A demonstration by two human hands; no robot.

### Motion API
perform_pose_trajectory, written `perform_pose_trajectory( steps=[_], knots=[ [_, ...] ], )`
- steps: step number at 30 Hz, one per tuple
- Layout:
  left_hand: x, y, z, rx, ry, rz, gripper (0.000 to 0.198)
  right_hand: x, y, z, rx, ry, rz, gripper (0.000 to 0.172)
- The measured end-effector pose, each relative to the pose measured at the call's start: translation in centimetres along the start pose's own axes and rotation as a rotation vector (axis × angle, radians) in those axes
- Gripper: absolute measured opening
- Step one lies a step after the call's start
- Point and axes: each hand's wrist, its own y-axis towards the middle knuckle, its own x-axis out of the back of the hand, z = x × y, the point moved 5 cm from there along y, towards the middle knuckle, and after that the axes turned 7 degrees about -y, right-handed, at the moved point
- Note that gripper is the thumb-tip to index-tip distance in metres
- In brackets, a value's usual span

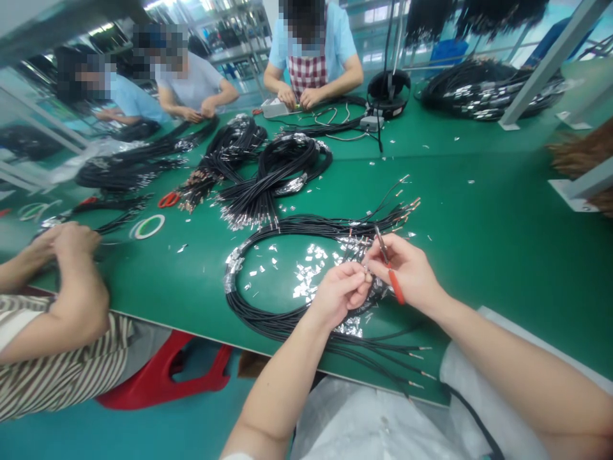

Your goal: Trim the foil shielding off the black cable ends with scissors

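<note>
My left hand [341, 291] is closed in a pinch on the end of a black cable, just left of my right hand. My right hand [407, 268] is closed round small red-handled scissors [389, 265], whose blades point up and left at the pinched cable end. Both hands hover over a coiled bundle of black cables [268, 319] on the green table [479, 223]. Silver foil scraps [309, 268] lie inside the coil. Stripped copper ends [407, 207] fan out beyond my hands.
A person's arms in a striped shirt [71, 287] work at my left. Three more people sit across the table. Other cable bundles [272, 172], red scissors [167, 199] and tape rolls [148, 226] lie mid-table. A red stool [163, 377] stands below the edge.
</note>
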Motion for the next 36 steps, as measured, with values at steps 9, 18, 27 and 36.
perform_pose_trajectory(
  steps=[9, 18, 27, 36],
  knots=[
    [1.0, 0.0, -0.9, -0.292, 0.206, -0.253, 0.018, 0.5, -0.1, 0.4, 0.083, -0.213, -0.055, 0.008],
    [1.1, -0.2, -0.9, -0.310, 0.239, -0.265, 0.014, 0.4, -0.5, 0.7, 0.111, -0.367, -0.065, 0.008],
    [0.6, -0.4, -1.3, -0.277, 0.168, -0.152, 0.014, 0.9, 0.1, -0.4, 0.071, -0.430, -0.085, 0.005],
    [1.3, -0.6, -2.6, -0.504, 0.233, -0.280, 0.011, -1.2, -1.6, 0.5, 0.219, -0.487, -0.019, 0.010]
  ],
)
